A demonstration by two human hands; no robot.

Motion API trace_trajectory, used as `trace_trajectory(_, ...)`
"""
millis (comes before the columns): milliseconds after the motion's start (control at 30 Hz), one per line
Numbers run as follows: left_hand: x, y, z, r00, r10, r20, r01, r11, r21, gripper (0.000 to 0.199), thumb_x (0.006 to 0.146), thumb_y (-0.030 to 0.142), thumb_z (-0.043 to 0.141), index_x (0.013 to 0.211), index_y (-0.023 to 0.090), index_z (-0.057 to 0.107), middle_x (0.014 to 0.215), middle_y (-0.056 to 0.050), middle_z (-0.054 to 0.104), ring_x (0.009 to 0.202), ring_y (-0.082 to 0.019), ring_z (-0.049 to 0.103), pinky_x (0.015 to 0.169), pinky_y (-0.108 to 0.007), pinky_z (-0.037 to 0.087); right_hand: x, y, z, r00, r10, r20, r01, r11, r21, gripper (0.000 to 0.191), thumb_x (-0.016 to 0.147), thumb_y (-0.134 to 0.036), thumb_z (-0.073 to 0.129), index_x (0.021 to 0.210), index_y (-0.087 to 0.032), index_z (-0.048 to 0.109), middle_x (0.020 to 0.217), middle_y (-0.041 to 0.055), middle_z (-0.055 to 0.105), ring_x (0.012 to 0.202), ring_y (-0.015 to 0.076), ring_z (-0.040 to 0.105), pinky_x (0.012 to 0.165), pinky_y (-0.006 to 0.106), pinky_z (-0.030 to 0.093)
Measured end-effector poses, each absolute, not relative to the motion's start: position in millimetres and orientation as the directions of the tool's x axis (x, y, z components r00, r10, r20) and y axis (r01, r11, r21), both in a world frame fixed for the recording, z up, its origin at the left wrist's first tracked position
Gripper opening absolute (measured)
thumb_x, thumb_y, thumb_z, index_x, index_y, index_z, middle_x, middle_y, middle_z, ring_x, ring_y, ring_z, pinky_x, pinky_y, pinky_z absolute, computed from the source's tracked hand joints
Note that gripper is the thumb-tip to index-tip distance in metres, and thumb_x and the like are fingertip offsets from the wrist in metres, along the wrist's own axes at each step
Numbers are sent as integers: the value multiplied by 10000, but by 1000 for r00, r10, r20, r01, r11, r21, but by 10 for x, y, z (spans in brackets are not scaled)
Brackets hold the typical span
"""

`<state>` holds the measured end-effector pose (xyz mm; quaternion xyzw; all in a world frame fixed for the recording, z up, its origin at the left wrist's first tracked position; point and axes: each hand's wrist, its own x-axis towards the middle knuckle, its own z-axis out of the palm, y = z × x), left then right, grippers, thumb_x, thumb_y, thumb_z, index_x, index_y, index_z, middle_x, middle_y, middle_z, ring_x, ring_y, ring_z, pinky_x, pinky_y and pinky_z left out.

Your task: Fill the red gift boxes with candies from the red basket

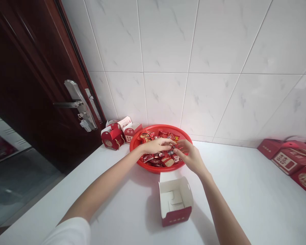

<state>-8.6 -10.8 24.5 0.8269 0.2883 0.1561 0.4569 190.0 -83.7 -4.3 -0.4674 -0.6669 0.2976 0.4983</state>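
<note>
Both hands are over a red plastic basket (161,127) filled with wrapped sweets (156,162). My left hand (156,145) reaches in from the left, palm down, its fingers stretched toward the right. From the right comes my right hand (190,154), fingers curved and thumb apart, close to the left fingertips. Whether either hand touches or grips a sweet is too small to tell. In front of the basket an open-topped red box (176,217) with a white inside stands on the white table (127,211); no sweets show in it.
Several small red boxes (112,139) stand at the back left, beside the basket. More red boxes (285,161) are at the far right. A tiled wall (165,98) rises behind the table, and a dark door (35,75) with a metal handle is on the left.
</note>
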Motion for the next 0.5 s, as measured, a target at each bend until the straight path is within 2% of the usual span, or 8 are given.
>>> trace_trajectory(67,-96,-204,238,772,635,26,246,-336,909,424,945,364,591,1332,194,570,1138,-89,708,1087,-209,639,939,-329,475,1853,-842,-56,-80,926,369,277,376,-884,308,818,-487,657,951,-211,630,848,58,710,766,216,673,708,358,547)
trace_trajectory(167,-154,-266,248,740,671,44,210,-293,933,521,904,431,653,1358,201,541,967,-50,718,920,-179,661,865,-321,494,1802,-864,-40,-113,928,354,150,368,-918,339,799,-533,685,819,-201,617,775,50,685,737,209,661,676,333,533)
trace_trajectory(300,-419,-51,344,675,738,13,305,-295,906,520,909,497,600,1335,201,567,1096,-90,724,894,-205,703,864,-353,518,1804,-892,22,-82,936,341,32,345,-938,380,727,-540,769,805,-200,617,797,48,684,749,211,665,681,326,540)
trace_trajectory(367,-586,146,398,527,843,108,443,-381,812,473,905,477,568,1247,154,619,1110,-113,725,973,-241,699,892,-366,518,1828,-896,45,-21,935,353,23,353,-935,364,723,-520,772,812,-202,620,822,50,686,768,209,667,714,332,545)
trace_trajectory(400,-657,241,416,453,878,152,560,-413,718,436,901,440,556,1216,149,636,1118,-115,727,1030,-249,682,906,-357,513,1843,-896,51,1,934,358,30,357,-933,349,726,-508,767,811,-202,621,825,50,686,773,208,668,725,333,545)
trace_trajectory(467,-750,393,424,442,888,124,745,-440,501,376,887,350,538,1187,156,655,1168,-109,721,1062,-237,674,900,-317,509,1871,-892,51,15,933,359,58,357,-932,321,735,-489,750,800,-205,615,816,48,686,773,208,671,734,338,546)
trace_trajectory(500,-768,442,413,454,886,93,783,-447,433,342,858,311,558,1140,160,680,1147,-99,731,1039,-233,682,885,-301,509,1882,-888,46,10,935,356,76,354,-932,311,740,-485,740,794,-208,609,806,48,687,768,211,674,729,340,546)
